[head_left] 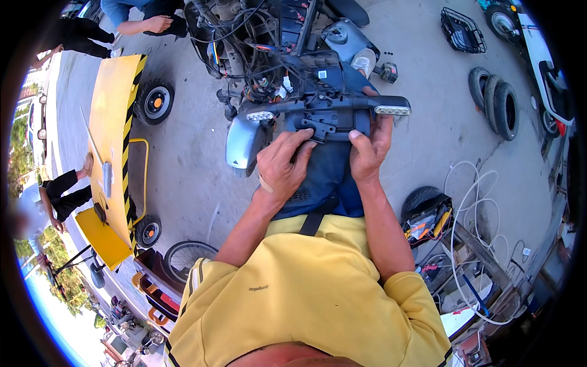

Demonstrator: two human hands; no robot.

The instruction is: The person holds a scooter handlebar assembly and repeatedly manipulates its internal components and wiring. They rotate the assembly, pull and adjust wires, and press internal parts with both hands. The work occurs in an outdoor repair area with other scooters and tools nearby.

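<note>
A black plastic housing (pixel 342 113) with a light strip at each end, left (pixel 260 115) and right (pixel 392 110), rests over my lap. My left hand (pixel 282 160) pinches a small black bracket (pixel 319 127) at the housing's lower left. My right hand (pixel 370 153) grips the housing's right side, thumb on its lower edge, fingers partly hidden behind it. Just beyond are tangled wiring with connectors (pixel 275 85) on a stripped vehicle and, at left, a silver fender (pixel 241 147).
A yellow platform cart (pixel 107 92) with wheels stands left, with people (pixel 140 21) nearby at upper left and far left. Stacked tyres (pixel 506 110), a black basket (pixel 463 30) and a parked scooter (pixel 541 73) are right. White hose (pixel 477 189), a toolbox (pixel 428 214) and clutter lie lower right.
</note>
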